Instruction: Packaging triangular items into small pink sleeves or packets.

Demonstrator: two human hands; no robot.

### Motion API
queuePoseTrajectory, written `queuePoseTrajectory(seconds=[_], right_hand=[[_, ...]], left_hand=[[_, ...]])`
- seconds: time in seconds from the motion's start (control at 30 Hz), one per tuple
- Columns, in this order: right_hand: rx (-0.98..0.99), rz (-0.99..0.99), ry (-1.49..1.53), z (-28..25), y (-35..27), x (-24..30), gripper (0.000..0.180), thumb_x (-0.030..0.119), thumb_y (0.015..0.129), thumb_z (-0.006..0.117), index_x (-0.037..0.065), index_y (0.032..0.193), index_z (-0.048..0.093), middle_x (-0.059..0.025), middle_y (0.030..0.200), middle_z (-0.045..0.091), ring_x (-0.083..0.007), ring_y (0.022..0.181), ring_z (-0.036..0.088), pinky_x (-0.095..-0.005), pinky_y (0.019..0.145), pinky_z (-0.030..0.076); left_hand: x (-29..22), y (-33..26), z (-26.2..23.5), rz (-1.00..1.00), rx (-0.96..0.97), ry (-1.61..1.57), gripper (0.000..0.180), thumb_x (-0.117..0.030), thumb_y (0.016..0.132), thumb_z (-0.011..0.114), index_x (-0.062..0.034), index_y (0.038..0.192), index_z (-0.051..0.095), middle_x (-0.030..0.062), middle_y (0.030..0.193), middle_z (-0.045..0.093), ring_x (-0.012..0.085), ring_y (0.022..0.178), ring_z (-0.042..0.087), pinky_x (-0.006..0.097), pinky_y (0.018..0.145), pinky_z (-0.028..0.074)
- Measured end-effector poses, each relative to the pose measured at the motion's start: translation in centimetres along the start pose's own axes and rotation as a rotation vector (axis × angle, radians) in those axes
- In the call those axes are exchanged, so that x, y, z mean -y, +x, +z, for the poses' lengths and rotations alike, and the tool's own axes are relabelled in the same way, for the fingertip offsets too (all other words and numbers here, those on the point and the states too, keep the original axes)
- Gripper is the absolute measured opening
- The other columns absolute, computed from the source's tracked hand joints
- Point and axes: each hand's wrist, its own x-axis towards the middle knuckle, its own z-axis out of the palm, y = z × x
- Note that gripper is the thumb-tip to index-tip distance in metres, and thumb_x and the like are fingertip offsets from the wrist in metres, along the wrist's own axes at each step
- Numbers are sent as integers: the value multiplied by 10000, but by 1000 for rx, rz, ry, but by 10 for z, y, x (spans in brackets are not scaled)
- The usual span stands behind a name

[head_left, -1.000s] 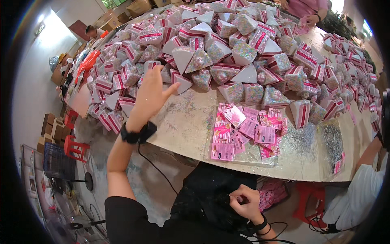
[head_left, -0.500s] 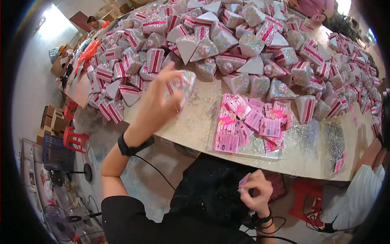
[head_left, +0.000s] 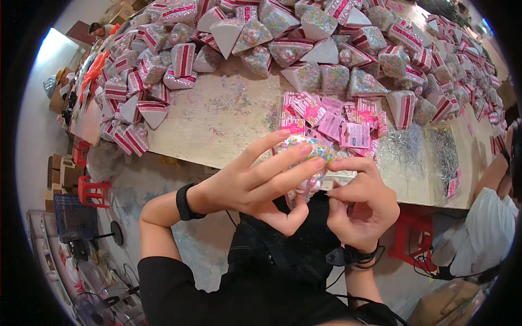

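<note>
My left hand (head_left: 255, 185) holds a clear bag of small multicoloured sweets (head_left: 307, 163) in front of my chest, fingers wrapped over its top. My right hand (head_left: 359, 204) pinches the bag's right edge between thumb and forefinger. Both wrists wear black bands. Just beyond the hands, a loose heap of pink striped cards (head_left: 337, 122) lies on the pale worktable (head_left: 217, 119). Behind it a large pile of filled wedge-shaped bags with pink striped tops (head_left: 304, 38) covers the table.
A bundle of silvery wire ties (head_left: 435, 149) lies at the table's right. Another person's white sleeve (head_left: 484, 233) is at the right edge. A red stool (head_left: 92, 190), a blue crate (head_left: 73, 217) and cardboard boxes (head_left: 57, 168) stand on the floor at left.
My left hand picked a sweet bag from the pile and drew it back to my chest. My right hand rose from my lap to meet it and grip its edge.
</note>
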Motion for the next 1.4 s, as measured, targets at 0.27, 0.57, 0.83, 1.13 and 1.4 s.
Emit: queuePoseTrajectory(seconds=[0.27,0.57,0.83,1.13,1.4], right_hand=[[19,-45,-13,5,-1,-5,222,-102,593,668,31,768,638,-61,679,621,-291,857,678,-312,635,490],[-27,22,29,5,-1,-6,201,-104,596,666,17,751,624,-64,715,641,-286,834,682,-316,645,501],[-9,61,-216,3,-3,4,195,-77,622,701,17,764,606,-78,724,622,-257,768,667,-319,618,496],[100,205,-306,-5,-15,13,188,-70,667,700,21,813,622,-109,777,651,-246,674,631,-311,625,493],[138,165,-415,-27,-46,35,289,34,769,689,-13,1046,625,-125,830,621,-290,769,624,-377,697,502]], left_hand=[[-4,-2,4,-75,-20,-49,363,-139,673,666,-308,953,509,123,1224,553,295,1116,500,447,862,521],[-10,-2,10,-82,-41,57,295,-206,691,671,-289,939,534,79,1216,556,236,1126,486,387,832,502],[-10,3,4,-66,61,99,395,-237,659,717,-183,1033,602,18,1183,581,214,1140,443,380,861,483],[-20,-6,1,147,271,329,109,-294,877,546,-268,969,493,-29,1259,542,147,1195,432,405,965,413],[-23,-2,7,243,255,216,126,-300,864,582,-315,975,523,-55,1252,521,162,1222,373,377,936,437]])
